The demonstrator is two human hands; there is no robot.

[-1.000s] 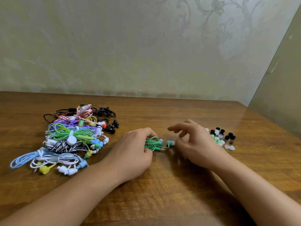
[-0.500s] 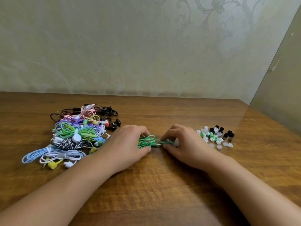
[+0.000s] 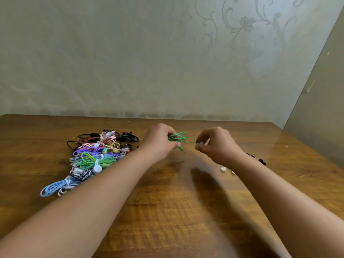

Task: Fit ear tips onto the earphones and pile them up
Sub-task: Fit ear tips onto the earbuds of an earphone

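Green earphones [image 3: 178, 138] up off the desk [image 3: 167, 202], strung between both hands near the far middle. Left hand [image 3: 160, 143] curled round the bundled cord, fingers [image 3: 174, 144] closed over the loops, plug end dangling just below the thumb. Right hand [image 3: 216, 146] pinching the far end of the cord, something pale caught at the fingertips [image 3: 200, 144] — an earbud or a tip, too blurred to call. Looks like the fitting step: one bud held ready, a tip going on or about to. Can't say whether the tip is seated yet. Next move, by the look of it, calls for steadying the bud with one hand and pressing a tip squarely over its nozzle with the other, then the same for the second bud. Loose ear tips [image 3: 259, 161] lying on the desk to the right, mostly hidden behind the right forearm, a couple of pale ones [image 3: 223, 168] peeking out on the near side of the wrist. Pile of earphones [image 3: 96, 155] waiting well to the left, many colours tangled together, apart from both hands. Green set to land there once both buds are capped.
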